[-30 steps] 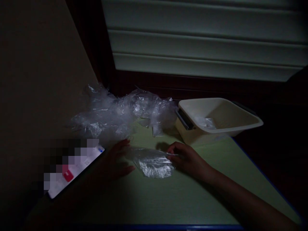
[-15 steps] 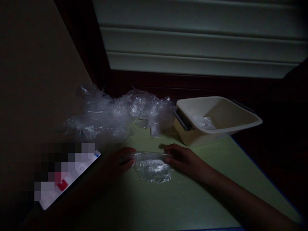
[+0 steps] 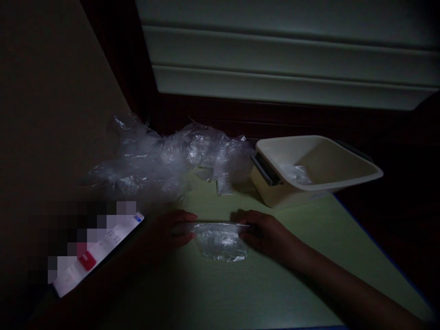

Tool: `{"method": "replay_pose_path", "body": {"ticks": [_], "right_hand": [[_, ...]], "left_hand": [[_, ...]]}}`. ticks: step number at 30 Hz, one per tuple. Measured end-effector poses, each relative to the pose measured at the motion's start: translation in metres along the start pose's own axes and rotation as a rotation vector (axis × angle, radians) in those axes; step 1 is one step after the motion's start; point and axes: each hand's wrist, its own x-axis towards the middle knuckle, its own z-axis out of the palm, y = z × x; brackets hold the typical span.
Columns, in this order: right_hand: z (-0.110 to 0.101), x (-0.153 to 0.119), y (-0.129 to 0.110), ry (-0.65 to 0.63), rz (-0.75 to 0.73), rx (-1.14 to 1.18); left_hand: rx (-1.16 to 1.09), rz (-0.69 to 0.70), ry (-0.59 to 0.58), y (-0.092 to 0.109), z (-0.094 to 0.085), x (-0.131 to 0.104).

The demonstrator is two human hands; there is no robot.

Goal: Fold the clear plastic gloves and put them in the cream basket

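A clear plastic bag [image 3: 222, 243] is stretched between my two hands, low over the pale green table [image 3: 282, 293]. My left hand [image 3: 178, 229] pinches its left end and is dark in shadow. At the right end, the fingers of my right hand [image 3: 259, 229] are closed on the bag. Its upper edge runs straight from hand to hand, and the crinkled lower part spreads toward me.
Crumpled clear plastic bags [image 3: 154, 165] are heaped at the back left. A cream bin [image 3: 285, 195] with dark handles stands at the back right, with some clear plastic inside. A lit phone [image 3: 103, 252], partly pixelated, lies at the left. Behind is a slatted panel [image 3: 275, 59].
My right hand has shifted slightly right and closed more firmly round the bag's end. The bag's upper edge now looks straighter and a little lower. The view has shifted slightly.
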Motion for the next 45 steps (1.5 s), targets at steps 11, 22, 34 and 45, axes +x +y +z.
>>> {"method": "replay_pose_path", "body": {"ticks": [11,22,34,45], "right_hand": [[0.0,-0.004,-0.012,-0.036,-0.148,-0.263],[-0.006,-0.022,-0.038,0.021,-0.232,-0.429],[0.048,-0.038,-0.037,-0.12,-0.438,-0.564],[0.044,-0.042,-0.036,-0.289,-0.369,-0.501]], "left_hand": [[0.032,0.214,-0.024,0.002,0.006,-0.001],[0.166,0.329,-0.089,0.005,0.006,-0.011],[0.194,0.349,-0.056,0.004,0.007,-0.014],[0.392,0.393,0.039,-0.001,-0.014,-0.027]]}}
